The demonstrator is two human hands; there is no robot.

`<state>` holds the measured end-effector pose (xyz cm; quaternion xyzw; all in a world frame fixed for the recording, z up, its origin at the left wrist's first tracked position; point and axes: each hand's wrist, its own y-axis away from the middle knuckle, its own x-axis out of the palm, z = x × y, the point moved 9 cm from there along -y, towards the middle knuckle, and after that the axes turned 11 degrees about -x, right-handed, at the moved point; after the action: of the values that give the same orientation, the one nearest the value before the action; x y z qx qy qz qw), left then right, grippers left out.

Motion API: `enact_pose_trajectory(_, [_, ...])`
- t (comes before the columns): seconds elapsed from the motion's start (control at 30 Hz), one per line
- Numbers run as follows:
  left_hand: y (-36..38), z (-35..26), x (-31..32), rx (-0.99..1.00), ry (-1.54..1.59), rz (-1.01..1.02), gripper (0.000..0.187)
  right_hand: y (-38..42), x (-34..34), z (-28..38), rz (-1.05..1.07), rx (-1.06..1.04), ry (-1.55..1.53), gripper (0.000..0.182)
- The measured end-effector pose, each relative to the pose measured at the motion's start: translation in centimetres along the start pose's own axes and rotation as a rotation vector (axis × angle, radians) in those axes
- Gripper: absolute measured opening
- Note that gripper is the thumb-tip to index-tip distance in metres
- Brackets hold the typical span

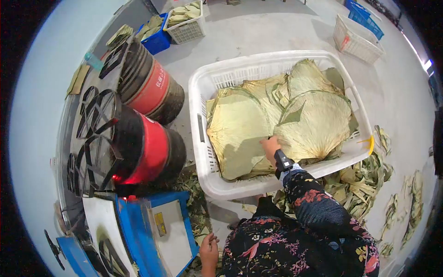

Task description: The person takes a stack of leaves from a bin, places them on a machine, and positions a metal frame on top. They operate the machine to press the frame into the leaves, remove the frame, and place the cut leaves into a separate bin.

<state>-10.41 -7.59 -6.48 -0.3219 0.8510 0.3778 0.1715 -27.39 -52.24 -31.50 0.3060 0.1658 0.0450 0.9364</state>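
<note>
My right hand, with a black watch on its wrist, reaches into a large white plastic basket. Its fingers are pinched at the edge of a wide, pale green dried leaf. Another broad leaf lies flat to the left of that hand, and more leaves are stacked beneath. Low in the view, my left hand hangs beside a blue-framed machine. Its fingers are loosely bent and a little apart, with nothing in them.
Two black and red drums stand on the left. Leaf scraps lie on the floor right of the basket. A blue crate and a white crate, both holding leaves, sit at the back. Another white crate is at the far right.
</note>
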Motion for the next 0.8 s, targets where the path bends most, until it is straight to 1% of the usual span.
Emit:
enact_pose_trajectory(0.07, [-0.3, -1.8, 0.4, 0.012, -0.058, -0.002, 0.026, 4.5, -1.0, 4.3, -0.077, -0.021, 0.326, 0.053])
enact_pose_trajectory(0.1, [-0.6, -2.7, 0.5, 0.024, -0.109, -0.013, 0.026, 4.9, -1.4, 4.5, -0.183, -0.009, 0.381, 0.054])
enact_pose_trajectory(0.13, [-0.9, -3.4, 0.7, 0.027, -0.115, -0.011, 0.026, 4.4, -1.4, 3.7, -0.185, -0.005, 0.375, 0.054])
enact_pose_trajectory(0.2, [-1.3, -4.3, 1.4, 0.026, -0.129, 0.042, 0.026, 3.8, 0.7, 4.5, -0.037, -0.203, 0.220, 0.054])
enact_pose_trajectory(0.23, [-1.5, -4.4, 1.3, 0.022, -0.129, 0.028, 0.026, 4.2, 1.0, 4.5, -0.024, -0.208, 0.217, 0.054])
enact_pose_trajectory(0.3, [-1.8, -4.7, 1.5, 0.054, -0.145, 0.042, 0.027, 5.3, 2.2, 5.3, 0.071, -0.257, -0.323, 0.053])
enact_pose_trajectory(0.33, [-2.0, -4.7, 1.5, 0.051, -0.142, 0.031, 0.027, 5.8, 2.2, 5.9, 0.082, -0.260, -0.323, 0.053])
enact_pose_trajectory(0.4, [-2.1, -5.4, 1.4, 0.087, -0.109, 0.033, 0.026, 7.1, 3.2, 5.9, 0.163, -0.094, -0.647, 0.036])
enact_pose_trajectory(0.43, [-2.0, -5.8, 1.3, 0.083, -0.111, 0.025, 0.026, 9.0, 3.0, 6.8, 0.132, 0.008, -0.629, 0.023])
enact_pose_trajectory(0.47, [-2.0, -6.6, 1.3, 0.106, -0.181, 0.018, 0.026, 7.3, 4.5, 4.3, 0.141, 0.009, -0.630, 0.023])
enact_pose_trajectory(0.5, [-2.0, -7.3, 1.4, 0.130, -0.250, 0.011, 0.026, 4.4, 6.0, 2.9, 0.142, -0.342, -0.252, 0.023])
enact_pose_trajectory(0.53, [-2.0, -7.6, 1.4, 0.126, -0.250, 0.002, 0.026, 6.1, 6.6, 6.2, 0.137, -0.682, 0.136, 0.024])
enact_pose_trajectory(0.57, [-2.2, -7.8, 1.4, 0.101, -0.205, 0.010, 0.026, 6.6, 6.9, 6.4, 0.148, -0.630, 0.210, 0.025])
enact_pose_trajectory(0.63, [-3.1, -7.1, 1.3, 0.086, -0.161, 0.023, 0.026, 13.1, 5.1, 13.4, 0.179, -0.529, 0.363, 0.027])
enact_pose_trajectory(0.7, [-5.1, -5.4, -0.6, 0.158, -0.115, -0.079, 0.026, 19.9, 5.1, 19.9, 0.354, -0.761, 0.300, 0.031])
enact_pose_trajectory(0.77, [-5.8, -7.7, -4.1, 0.167, 0.029, -0.227, 0.026, 26.1, 6.6, 23.4, 0.540, -1.211, 0.433, 0.027])
enact_pose_trajectory(0.8, [-6.6, -8.4, -6.0, 0.197, 0.170, -0.263, 0.027, 29.6, 5.5, 25.3, 0.623, -1.328, 0.404, 0.026])
